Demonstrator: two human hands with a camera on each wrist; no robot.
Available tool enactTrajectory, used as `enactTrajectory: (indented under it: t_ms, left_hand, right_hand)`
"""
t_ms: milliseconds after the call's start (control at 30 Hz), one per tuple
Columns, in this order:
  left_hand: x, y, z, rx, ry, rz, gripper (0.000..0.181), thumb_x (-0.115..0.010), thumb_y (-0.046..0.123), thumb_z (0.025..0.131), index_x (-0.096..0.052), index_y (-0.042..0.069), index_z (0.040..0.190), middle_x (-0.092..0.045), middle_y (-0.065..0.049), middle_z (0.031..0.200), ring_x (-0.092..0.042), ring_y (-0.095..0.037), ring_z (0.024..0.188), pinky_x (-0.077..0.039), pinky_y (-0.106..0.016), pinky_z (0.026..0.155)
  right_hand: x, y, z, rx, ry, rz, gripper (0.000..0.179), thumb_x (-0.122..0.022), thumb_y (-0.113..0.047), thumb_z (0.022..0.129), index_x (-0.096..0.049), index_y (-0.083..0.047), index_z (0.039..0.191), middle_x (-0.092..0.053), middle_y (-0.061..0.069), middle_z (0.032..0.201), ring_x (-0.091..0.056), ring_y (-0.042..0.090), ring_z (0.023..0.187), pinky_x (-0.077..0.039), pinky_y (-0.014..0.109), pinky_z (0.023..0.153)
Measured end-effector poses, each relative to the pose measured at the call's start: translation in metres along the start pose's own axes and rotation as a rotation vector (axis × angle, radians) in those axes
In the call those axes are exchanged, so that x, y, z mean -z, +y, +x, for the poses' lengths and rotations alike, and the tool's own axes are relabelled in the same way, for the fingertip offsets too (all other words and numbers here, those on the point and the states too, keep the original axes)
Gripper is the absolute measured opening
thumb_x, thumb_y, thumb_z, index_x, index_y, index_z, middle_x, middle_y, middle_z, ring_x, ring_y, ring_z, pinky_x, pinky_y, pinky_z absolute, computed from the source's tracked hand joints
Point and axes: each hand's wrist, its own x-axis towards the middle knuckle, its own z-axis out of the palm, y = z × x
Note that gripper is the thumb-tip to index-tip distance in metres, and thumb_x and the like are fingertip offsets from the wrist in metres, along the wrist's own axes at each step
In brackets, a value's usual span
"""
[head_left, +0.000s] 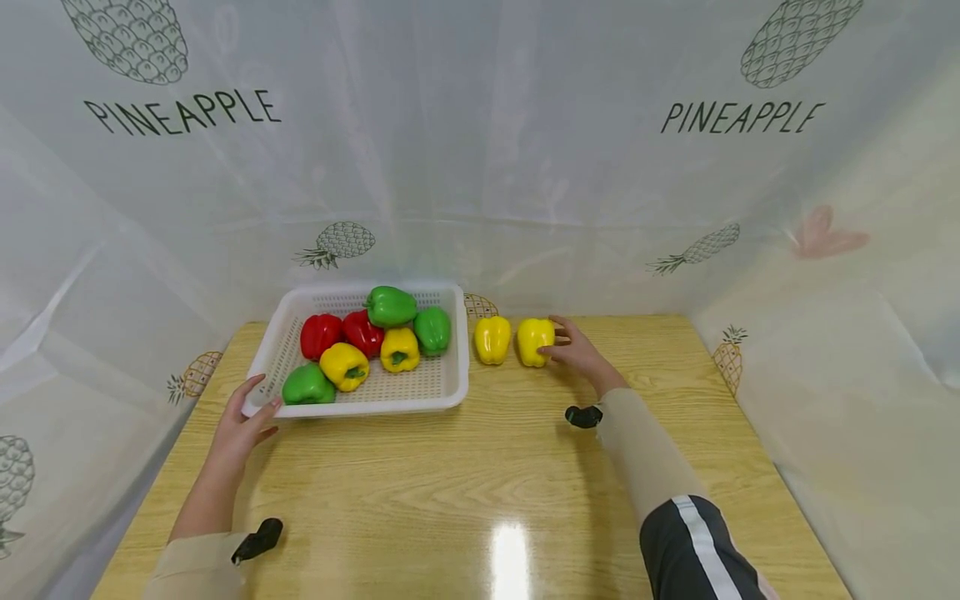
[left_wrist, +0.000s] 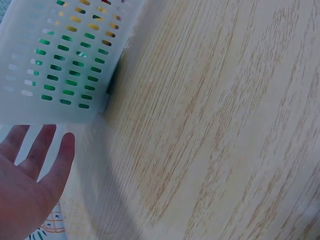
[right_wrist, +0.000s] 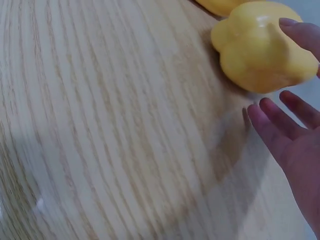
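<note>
A white plastic basket (head_left: 405, 387) with slotted walls holds several bell peppers: red (head_left: 321, 335), green (head_left: 308, 385) and yellow (head_left: 344, 367). At its near left corner my left hand (head_left: 243, 417) grips the rim, thumb and a finger over the edge. In the left wrist view, other fingers (left_wrist: 59, 162) of this hand extend at the basket's edge. To the right of the basket, two yellow bell peppers stand on the table. My right hand (head_left: 576, 352) is at the right-hand yellow bell pepper (head_left: 533, 342), its thumb and fingers spread around it.
The other yellow bell pepper (head_left: 492, 340) stands between that one and the basket. A wooden table (head_left: 420, 492) lies beneath everything. Pineapple-printed sheeting (head_left: 480, 167) hangs behind the table and along both sides. Each wrist wears a black strap piece (head_left: 257, 540).
</note>
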Motion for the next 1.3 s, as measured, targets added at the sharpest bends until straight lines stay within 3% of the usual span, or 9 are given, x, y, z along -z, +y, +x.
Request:
enactTrajectory:
  t_ms: [233, 467, 633, 800, 933, 1300]
  left_hand:
    - [0.001, -0.001, -0.001, -0.005, -0.006, -0.003, 0.064, -0.055, 0.029, 0.09, -0.02, 0.027, 0.143, -0.01, -0.025, 0.14, -0.05, 0.005, 0.084, -0.05, -0.026, 0.072]
    - [0.002, 0.0, -0.003, -0.022, -0.008, -0.002, 0.063, -0.055, 0.03, 0.09, -0.021, 0.028, 0.142, -0.011, -0.025, 0.139, -0.049, 0.005, 0.085, -0.05, -0.026, 0.072]
    - [0.002, -0.001, -0.004, -0.03, -0.01, -0.037, 0.062, -0.056, 0.027, 0.089, -0.023, 0.026, 0.142, -0.016, -0.025, 0.136, -0.051, 0.004, 0.084, -0.05, -0.027, 0.071]
    - [0.002, 0.0, -0.003, -0.027, -0.008, -0.038, 0.062, -0.056, 0.028, 0.089, -0.024, 0.026, 0.142, -0.015, -0.024, 0.137, -0.051, 0.003, 0.085, -0.05, -0.027, 0.071]
    - [0.001, 0.0, -0.003, -0.022, -0.012, -0.031, 0.062, -0.056, 0.029, 0.089, -0.024, 0.027, 0.141, -0.016, -0.023, 0.137, -0.052, -0.001, 0.088, -0.05, -0.029, 0.073]
    - [0.003, 0.0, -0.003, -0.005, -0.006, -0.007, 0.062, -0.055, 0.031, 0.089, -0.022, 0.029, 0.142, -0.014, -0.026, 0.139, -0.05, 0.002, 0.088, -0.049, -0.035, 0.079]
  right_hand:
    - [0.002, -0.035, -0.017, 0.08, 0.006, -0.075, 0.073, -0.063, -0.019, 0.085, -0.018, -0.018, 0.143, -0.02, 0.02, 0.142, -0.024, 0.041, 0.126, -0.031, 0.055, 0.095]
    - [-0.006, -0.067, -0.019, 0.205, 0.007, -0.097, 0.069, -0.063, -0.017, 0.085, -0.023, -0.019, 0.142, -0.022, 0.015, 0.143, -0.023, 0.038, 0.127, -0.031, 0.055, 0.095]
    - [-0.016, -0.079, -0.015, 0.226, -0.001, -0.09, 0.069, -0.066, -0.017, 0.083, -0.027, -0.021, 0.14, -0.027, 0.012, 0.141, -0.028, 0.033, 0.126, -0.033, 0.051, 0.096]
    - [-0.026, -0.079, -0.004, 0.304, -0.009, -0.149, 0.067, -0.069, -0.024, 0.08, -0.034, -0.025, 0.137, -0.034, 0.008, 0.138, -0.034, 0.027, 0.124, -0.033, 0.045, 0.097]
    - [-0.029, -0.074, 0.0, 0.329, 0.002, -0.203, 0.067, -0.07, -0.025, 0.079, -0.036, -0.021, 0.136, -0.036, 0.01, 0.136, -0.033, 0.027, 0.123, -0.027, 0.048, 0.1]
    - [-0.022, -0.044, 0.009, 0.198, -0.008, -0.297, 0.068, -0.075, -0.017, 0.074, -0.042, -0.021, 0.133, -0.031, 0.003, 0.14, -0.021, 0.027, 0.13, -0.022, 0.052, 0.101]
